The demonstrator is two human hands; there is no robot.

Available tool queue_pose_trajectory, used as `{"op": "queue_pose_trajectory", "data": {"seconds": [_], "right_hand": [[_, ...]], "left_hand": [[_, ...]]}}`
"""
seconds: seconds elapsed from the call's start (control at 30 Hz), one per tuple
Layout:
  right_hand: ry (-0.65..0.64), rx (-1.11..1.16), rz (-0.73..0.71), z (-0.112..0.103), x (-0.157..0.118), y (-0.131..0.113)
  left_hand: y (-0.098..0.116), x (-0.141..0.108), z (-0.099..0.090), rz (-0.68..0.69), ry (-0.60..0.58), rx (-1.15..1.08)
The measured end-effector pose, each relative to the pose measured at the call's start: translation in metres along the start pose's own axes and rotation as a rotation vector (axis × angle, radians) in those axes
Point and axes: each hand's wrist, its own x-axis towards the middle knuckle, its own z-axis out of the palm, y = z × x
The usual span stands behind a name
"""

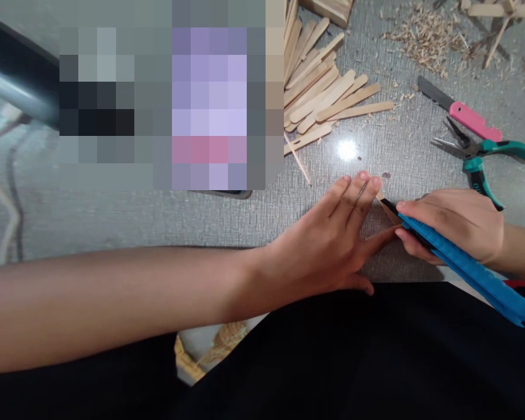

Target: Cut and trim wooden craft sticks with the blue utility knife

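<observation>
Over a grey textured tabletop (192, 224), a blue cutter (481, 269) is gripped by the curled right hand (457, 221), its dark blade (390, 205) laid along a wooden stick (388, 212). That stick is pressed down by the left hand (328, 242), its fingers outstretched and spread; beyond, loose sticks (336, 99), a pink-handled knife (475, 121) and pliers (470, 153) are strewn

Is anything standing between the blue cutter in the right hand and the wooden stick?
Nothing visible: the blade of the blue cutter is right at the wooden stick, with fingertips of the left hand close beside it.
</observation>
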Motion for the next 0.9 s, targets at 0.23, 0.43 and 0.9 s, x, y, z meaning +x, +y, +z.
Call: {"op": "queue_pose_trajectory", "data": {"seconds": [0.23,0.43,0.9], "right_hand": [[0.091,-0.129,-0.217,0.0026,0.0025,-0.0059],[0.078,-0.147,-0.243,0.0004,0.0036,-0.0078],[0.04,-0.151,-0.253,-0.0006,-0.0016,-0.0076]], "left_hand": [[0.0004,0.0006,-0.0031,-0.008,-0.003,0.012],[-0.0003,-0.0005,-0.0034,-0.01,0.006,0.012],[-0.0009,-0.0023,0.0016,0.004,0.031,-0.02]]}}
